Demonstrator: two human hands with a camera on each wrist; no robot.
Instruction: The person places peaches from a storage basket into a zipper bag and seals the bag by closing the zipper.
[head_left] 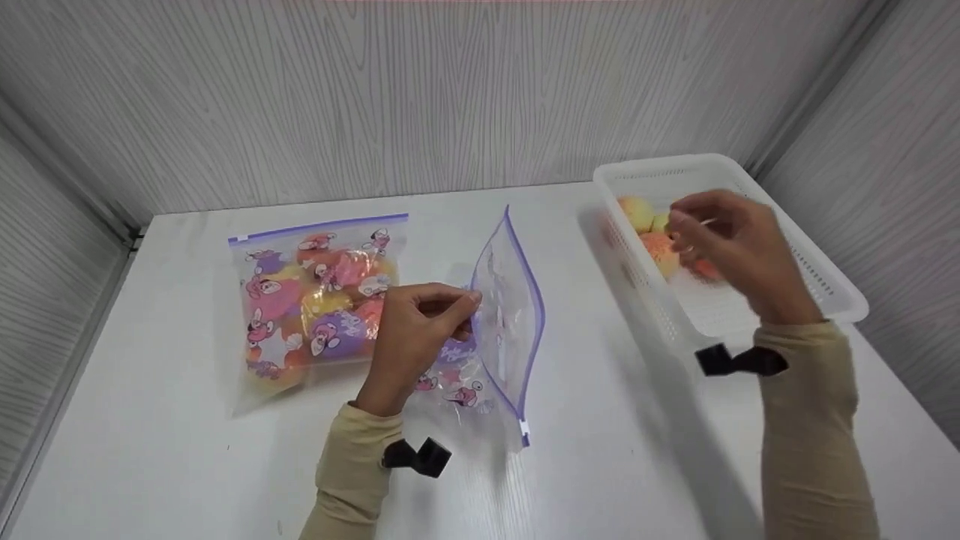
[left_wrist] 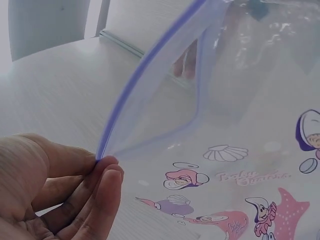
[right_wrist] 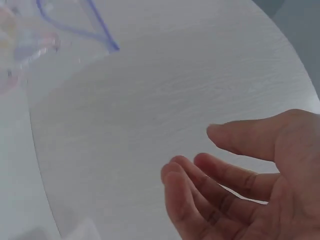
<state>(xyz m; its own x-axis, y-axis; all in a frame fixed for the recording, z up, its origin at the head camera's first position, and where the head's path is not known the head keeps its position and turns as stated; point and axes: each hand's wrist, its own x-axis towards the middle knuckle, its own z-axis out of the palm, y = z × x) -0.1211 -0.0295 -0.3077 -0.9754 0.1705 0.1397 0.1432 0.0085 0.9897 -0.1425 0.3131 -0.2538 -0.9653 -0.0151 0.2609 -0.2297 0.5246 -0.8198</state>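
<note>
My left hand (head_left: 420, 330) pinches the purple-edged rim of a clear zip bag (head_left: 517, 322) between thumb and fingers. The bag's mouth gapes toward the right, and its white slider (head_left: 524, 427) sits at the near end. Pink cartoon prints and a starfish cover the bag's side in the left wrist view. Over the left part of a white basket (head_left: 806, 259) hangs my right hand (head_left: 739, 247), its fingers loosely bent with a gap to the thumb and nothing between them. Round red-yellow fruits (head_left: 658, 251) lie in the basket below it, partly hidden by the hand.
A second printed zip bag (head_left: 319, 300), filled with similar round fruits and zipped along its purple top, lies at the left of the white table (head_left: 180, 300). Grey wood-grain panels (head_left: 450, 97) stand behind and at both sides.
</note>
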